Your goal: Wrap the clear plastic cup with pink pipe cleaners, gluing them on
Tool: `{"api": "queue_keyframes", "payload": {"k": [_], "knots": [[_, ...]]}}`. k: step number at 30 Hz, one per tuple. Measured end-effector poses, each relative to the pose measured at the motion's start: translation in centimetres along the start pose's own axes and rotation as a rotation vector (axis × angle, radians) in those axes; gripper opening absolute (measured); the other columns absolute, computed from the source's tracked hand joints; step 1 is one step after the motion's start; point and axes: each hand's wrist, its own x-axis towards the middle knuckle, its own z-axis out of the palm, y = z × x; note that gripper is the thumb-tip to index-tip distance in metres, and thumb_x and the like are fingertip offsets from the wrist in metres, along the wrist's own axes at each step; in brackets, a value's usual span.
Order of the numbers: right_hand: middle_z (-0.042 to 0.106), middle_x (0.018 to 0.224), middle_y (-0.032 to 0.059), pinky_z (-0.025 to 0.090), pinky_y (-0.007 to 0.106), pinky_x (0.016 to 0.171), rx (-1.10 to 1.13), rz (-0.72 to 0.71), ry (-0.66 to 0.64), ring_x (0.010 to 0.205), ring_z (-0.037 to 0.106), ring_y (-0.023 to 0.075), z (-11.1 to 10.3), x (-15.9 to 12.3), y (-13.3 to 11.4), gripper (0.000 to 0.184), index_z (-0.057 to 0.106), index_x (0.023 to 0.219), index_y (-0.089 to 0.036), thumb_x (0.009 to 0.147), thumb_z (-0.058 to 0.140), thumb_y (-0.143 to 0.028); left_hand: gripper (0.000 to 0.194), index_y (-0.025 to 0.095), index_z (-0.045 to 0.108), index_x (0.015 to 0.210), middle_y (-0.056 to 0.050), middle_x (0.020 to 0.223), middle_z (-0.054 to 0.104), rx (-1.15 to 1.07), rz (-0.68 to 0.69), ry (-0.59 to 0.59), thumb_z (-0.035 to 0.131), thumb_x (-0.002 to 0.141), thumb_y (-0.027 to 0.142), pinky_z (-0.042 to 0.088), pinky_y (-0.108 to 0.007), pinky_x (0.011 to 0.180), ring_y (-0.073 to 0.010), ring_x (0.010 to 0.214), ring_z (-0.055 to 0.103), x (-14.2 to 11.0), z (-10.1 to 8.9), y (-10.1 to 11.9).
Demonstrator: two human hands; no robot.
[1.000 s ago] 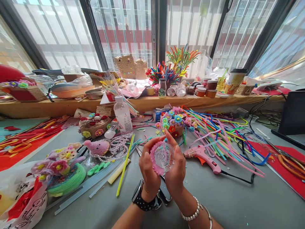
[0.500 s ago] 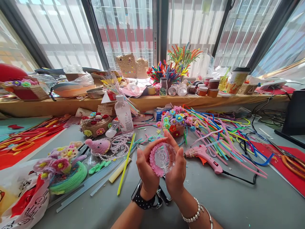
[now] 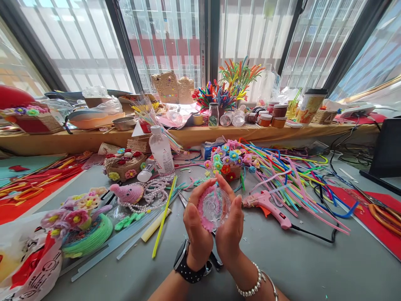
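Observation:
Cupped between both hands is a clear plastic cup [image 3: 216, 205], its round end facing me. A fuzzy pink pipe-cleaner trim [image 3: 204, 218] runs around its left side. My left hand [image 3: 198, 228] curves around the left of the cup, pressing the trim. On the other side, my right hand [image 3: 231, 228] wraps the clear wall, thumb upright. The fingertips of both hands meet near the far side. Partly hidden beneath the hands lies a tool with black handles [image 3: 216, 261]. A pink glue gun [image 3: 272, 209] rests just right of my right hand.
Pipe cleaners [image 3: 291, 184] spread behind the glue gun. Left are a yellow pipe cleaner [image 3: 164, 217], glue sticks [image 3: 97, 257], bead strings [image 3: 159, 190], a plastic bottle [image 3: 162, 152] and a green flower basket [image 3: 89, 236]. Scissors [image 3: 384, 217] lie right. A flower-covered basket [image 3: 232, 161] stands ahead.
Both hands close slightly further around the cup, and the left hand shifts a little right. The cup stays between them. The whole view drifts slightly left.

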Motion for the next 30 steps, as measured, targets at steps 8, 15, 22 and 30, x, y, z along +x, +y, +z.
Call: {"api": "queue_keyframes", "payload": {"k": [8,15,22,30], "knots": [[0.051,0.132,0.0067,0.027,0.045,0.107,-0.021,-0.008,-0.004,0.127,0.040,0.0220,0.14,-0.61,0.50,0.051,0.055,0.120,-0.019,0.092,0.023,-0.048,0.059,0.019,0.071,0.088,-0.007,0.092,0.071,-0.015,-0.094,0.079,0.023,0.086,0.053,0.047,-0.034,0.082,-0.0230,0.093,0.061,0.32,0.01,0.66],[0.049,0.134,0.0052,0.027,0.044,0.108,0.011,-0.020,-0.011,0.125,0.042,0.0204,0.15,-0.70,0.38,0.049,0.054,0.120,-0.020,0.092,0.024,-0.046,0.064,0.019,0.072,0.080,-0.009,0.089,0.072,0.001,-0.158,0.085,0.019,0.086,0.055,0.048,-0.036,0.080,-0.0255,0.093,0.062,0.41,-0.17,1.02],[0.051,0.132,0.0052,0.027,0.044,0.108,0.007,-0.027,0.013,0.126,0.041,0.0213,-0.11,0.08,0.24,0.048,0.056,0.119,-0.020,0.091,0.028,-0.047,0.056,0.017,0.071,0.089,-0.008,0.100,0.070,-0.067,-0.195,0.035,0.027,0.086,0.052,0.048,-0.035,0.085,-0.0248,0.102,0.060,0.79,0.10,0.59],[0.054,0.129,0.0054,0.028,0.044,0.108,0.000,-0.024,-0.010,0.126,0.042,0.0214,-0.24,-0.21,0.36,0.048,0.057,0.119,-0.020,0.092,0.026,-0.045,0.053,0.021,0.071,0.086,-0.006,0.095,0.071,-0.084,-0.116,0.030,0.028,0.085,0.051,0.048,-0.032,0.081,-0.0211,0.093,0.061,0.41,0.25,0.74]]}}
